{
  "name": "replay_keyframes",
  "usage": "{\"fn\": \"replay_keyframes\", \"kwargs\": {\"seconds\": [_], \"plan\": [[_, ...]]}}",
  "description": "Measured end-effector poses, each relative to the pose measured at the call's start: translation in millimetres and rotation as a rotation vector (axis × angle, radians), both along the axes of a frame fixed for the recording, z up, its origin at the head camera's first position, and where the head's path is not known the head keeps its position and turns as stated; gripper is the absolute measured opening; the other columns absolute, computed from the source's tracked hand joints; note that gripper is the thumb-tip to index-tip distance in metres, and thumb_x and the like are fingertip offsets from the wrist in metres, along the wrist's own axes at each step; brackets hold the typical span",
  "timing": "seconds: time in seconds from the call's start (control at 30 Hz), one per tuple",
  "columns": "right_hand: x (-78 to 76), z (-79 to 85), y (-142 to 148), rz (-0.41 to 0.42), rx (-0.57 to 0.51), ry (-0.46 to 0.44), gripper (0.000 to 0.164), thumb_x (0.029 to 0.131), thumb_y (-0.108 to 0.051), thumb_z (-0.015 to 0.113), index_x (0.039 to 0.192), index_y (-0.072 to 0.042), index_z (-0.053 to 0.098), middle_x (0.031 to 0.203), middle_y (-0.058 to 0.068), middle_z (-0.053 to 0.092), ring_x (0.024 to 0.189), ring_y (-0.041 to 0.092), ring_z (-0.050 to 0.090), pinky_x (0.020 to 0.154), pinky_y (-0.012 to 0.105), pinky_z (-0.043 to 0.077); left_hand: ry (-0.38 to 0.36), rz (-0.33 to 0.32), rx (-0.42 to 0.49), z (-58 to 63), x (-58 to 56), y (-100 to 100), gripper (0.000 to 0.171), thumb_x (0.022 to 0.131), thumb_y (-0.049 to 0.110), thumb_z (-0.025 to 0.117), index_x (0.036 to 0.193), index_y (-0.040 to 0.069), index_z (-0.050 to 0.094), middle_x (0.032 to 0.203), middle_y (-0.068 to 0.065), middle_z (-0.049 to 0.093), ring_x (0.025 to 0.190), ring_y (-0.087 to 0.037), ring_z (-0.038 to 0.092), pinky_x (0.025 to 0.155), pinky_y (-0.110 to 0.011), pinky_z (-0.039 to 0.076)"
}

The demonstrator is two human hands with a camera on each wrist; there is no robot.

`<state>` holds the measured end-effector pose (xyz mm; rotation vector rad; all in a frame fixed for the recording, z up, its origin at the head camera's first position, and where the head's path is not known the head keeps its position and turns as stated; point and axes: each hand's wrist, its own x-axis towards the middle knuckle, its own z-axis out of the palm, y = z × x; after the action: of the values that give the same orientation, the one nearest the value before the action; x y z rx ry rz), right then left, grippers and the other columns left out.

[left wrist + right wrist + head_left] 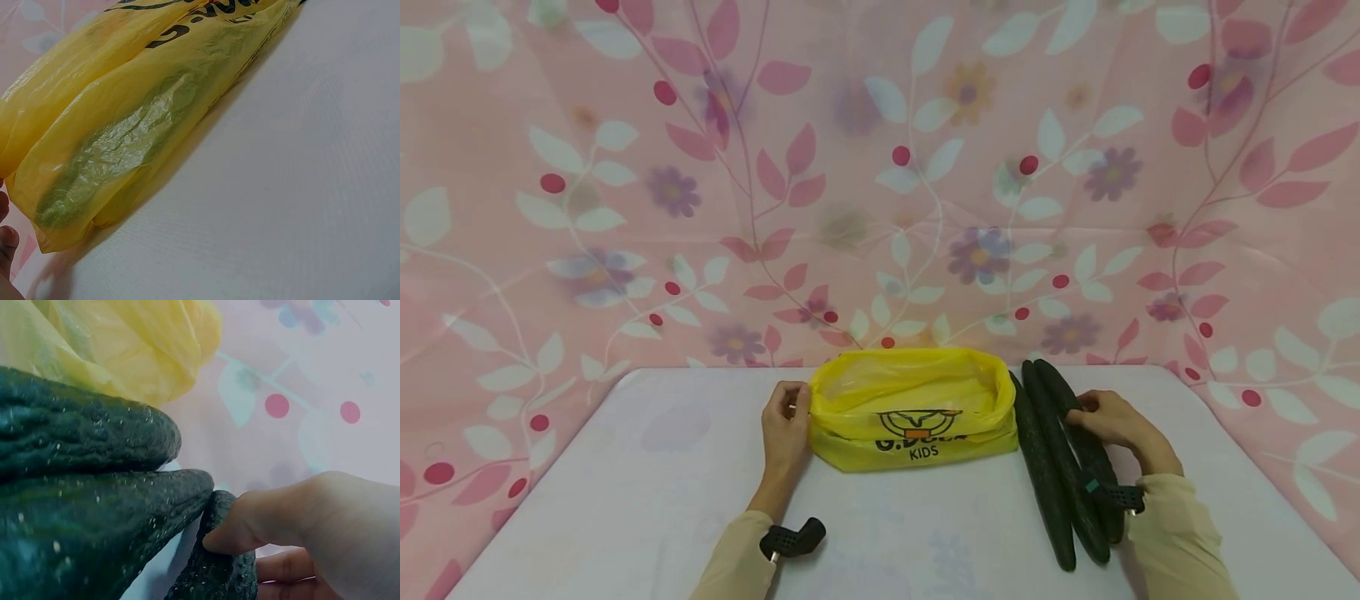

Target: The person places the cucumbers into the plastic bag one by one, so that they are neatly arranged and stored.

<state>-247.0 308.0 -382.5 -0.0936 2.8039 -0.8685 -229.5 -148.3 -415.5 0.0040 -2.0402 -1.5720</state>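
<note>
A yellow plastic bag [917, 450] with dark print stands with its mouth spread wide. My left hand [786, 429] is at the bag's left end, its fingers curled at the rim; in the left wrist view only a few fingertips [7, 240] show. Through the plastic there, a long green shape [119, 150] can be made out inside. Three dark green cucumbers lie side by side right of the bag: a left one [1043, 475], a middle one [1063, 458] and a right one [1093, 458]. My right hand [1112, 421] grips the right cucumber near its far end, thumb on top.
A white-covered table [647, 500] lies under everything. Behind its far edge hangs a pink cloth [850, 167] with leaves and flowers. Each wrist wears a small black camera device [792, 537].
</note>
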Motion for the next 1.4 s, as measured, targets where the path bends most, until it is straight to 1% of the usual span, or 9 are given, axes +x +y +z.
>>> {"fn": "replay_keyframes", "kwargs": {"seconds": [0.1, 0.27, 0.37, 0.53, 0.77, 1.07, 1.2, 1.3, 1.4], "plan": [[1.3, 3.1, -0.4, 0.005, 0.013, 0.065, 0.057, 0.089, -0.028, 0.056, 0.123, 0.016, 0.048, 0.109, 0.031, 0.057, 0.097, 0.037, 0.056, 0.078, 0.044, 0.051, -0.001, -0.005, -0.003, 0.0, -0.1, -0.1, 0.015, 0.094, 0.011, 0.056, 0.099, -0.002, 0.062, 0.086, -0.014, 0.062, 0.073, -0.008, 0.05, 0.064, -0.014, 0.042], [2.9, 12.0, -3.2, 0.007, 0.018, 0.141, 0.05, 0.088, -0.028, 0.058, 0.12, 0.011, 0.053, 0.097, 0.018, 0.062, 0.088, 0.027, 0.057, 0.07, 0.034, 0.048, -0.003, -0.008, -0.01, -0.3, -0.1, -0.4, 0.016, 0.095, 0.012, 0.055, 0.099, -0.002, 0.061, 0.087, -0.013, 0.063, 0.074, -0.008, 0.05, 0.065, -0.014, 0.042], [4.5, 18.4, -5.2, 0.005, 0.025, 0.188, 0.051, 0.089, -0.028, 0.059, 0.122, 0.009, 0.053, 0.1, 0.019, 0.062, 0.089, 0.03, 0.06, 0.07, 0.036, 0.051, 0.002, -0.006, -0.01, -0.8, -0.4, -0.6, 0.016, 0.095, 0.012, 0.056, 0.099, -0.002, 0.061, 0.087, -0.014, 0.063, 0.073, -0.008, 0.051, 0.065, -0.014, 0.042], [7.1, 29.1, -7.9, -0.019, 0.015, 0.271, 0.056, 0.09, -0.028, 0.059, 0.127, 0.011, 0.047, 0.106, 0.025, 0.059, 0.096, 0.039, 0.061, 0.075, 0.047, 0.052, 0.011, -0.009, -0.004, -0.9, -0.7, -0.6, 0.016, 0.094, 0.012, 0.056, 0.099, -0.003, 0.061, 0.086, -0.014, 0.062, 0.073, -0.008, 0.051, 0.064, -0.015, 0.042], [13.1, 44.0, -13.8, -0.059, -0.004, 0.389, 0.055, 0.091, -0.026, 0.058, 0.132, 0.008, 0.044, 0.11, 0.026, 0.058, 0.098, 0.041, 0.06, 0.068, 0.041, 0.052, 0.027, -0.002, -0.008, -0.4, -0.2, -0.6, 0.015, 0.094, 0.01, 0.056, 0.098, -0.004, 0.062, 0.085, -0.014, 0.063, 0.072, -0.007, 0.051, 0.063, -0.015, 0.042], [18.3, 52.7, -15.1, -0.132, -0.044, 0.534, 0.055, 0.092, -0.025, 0.058, 0.135, 0.006, 0.042, 0.115, 0.026, 0.052, 0.1, 0.044, 0.055, 0.069, 0.051, 0.047, 0.014, -0.002, -0.007, -1.0, -0.9, -0.7, 0.015, 0.094, 0.011, 0.056, 0.097, -0.003, 0.062, 0.086, -0.014, 0.063, 0.074, -0.006, 0.051, 0.064, -0.014, 0.042], [17.3, 56.8, -15.8, -0.172, -0.064, 0.614, 0.053, 0.091, -0.023, 0.059, 0.133, 0.006, 0.045, 0.114, 0.026, 0.052, 0.097, 0.043, 0.055, 0.069, 0.042, 0.043, 0.018, 0.001, -0.013, -0.1, -0.4, -0.6, 0.015, 0.094, 0.011, 0.056, 0.097, -0.003, 0.062, 0.085, -0.014, 0.063, 0.073, -0.006, 0.051, 0.064, -0.015, 0.042], [18.0, 59.8, -16.5, -0.2, -0.093, 0.671, 0.052, 0.09, -0.02, 0.061, 0.132, 0.006, 0.046, 0.113, 0.026, 0.052, 0.095, 0.041, 0.056, 0.069, 0.028, 0.041, 0.018, 0.001, -0.015, 1.1, 0.6, -0.3, 0.014, 0.094, 0.01, 0.056, 0.097, -0.003, 0.062, 0.085, -0.014, 0.063, 0.073, -0.006, 0.051, 0.064, -0.015, 0.042], [18.9, 62.6, -18.0, -0.23, -0.145, 0.705, 0.05, 0.09, -0.019, 0.061, 0.132, 0.005, 0.047, 0.116, 0.025, 0.052, 0.093, 0.027, 0.057, 0.068, 0.01, 0.039, 0.011, 0.001, -0.017, 1.1, 0.6, -0.4, 0.014, 0.094, 0.01, 0.056, 0.097, -0.003, 0.062, 0.086, -0.014, 0.063, 0.073, -0.007, 0.051, 0.064, -0.015, 0.042]]}}
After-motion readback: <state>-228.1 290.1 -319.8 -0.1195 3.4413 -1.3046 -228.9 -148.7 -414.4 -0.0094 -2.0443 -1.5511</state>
